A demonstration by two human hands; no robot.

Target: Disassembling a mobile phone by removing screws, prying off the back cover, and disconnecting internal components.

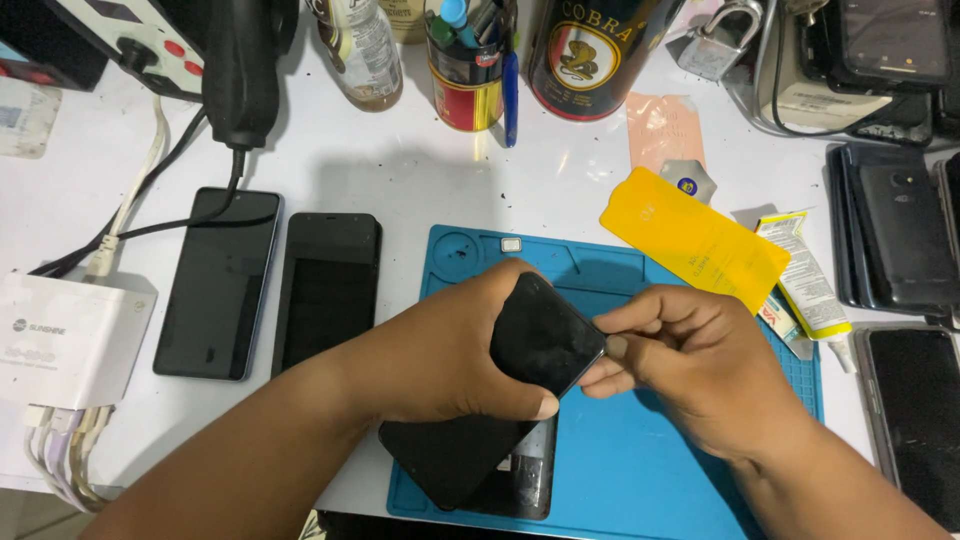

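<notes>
— What do we see at the left of the desk [420, 170]?

— Two dark phones [218, 283] lying flat, beside a white charger box [70, 335].

— And our hands?

— Our left hand [440, 350] grips a black phone [540, 340] over the blue mat [640, 470], fingers wrapped round it. Our right hand [700, 360] pinches its right edge. A yellow sheet [690, 238] lies farther right.

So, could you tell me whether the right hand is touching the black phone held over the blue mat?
Touching. The head view shows the right hand pinching the corner of the black phone with its fingertips, while the left hand grips it.
</notes>
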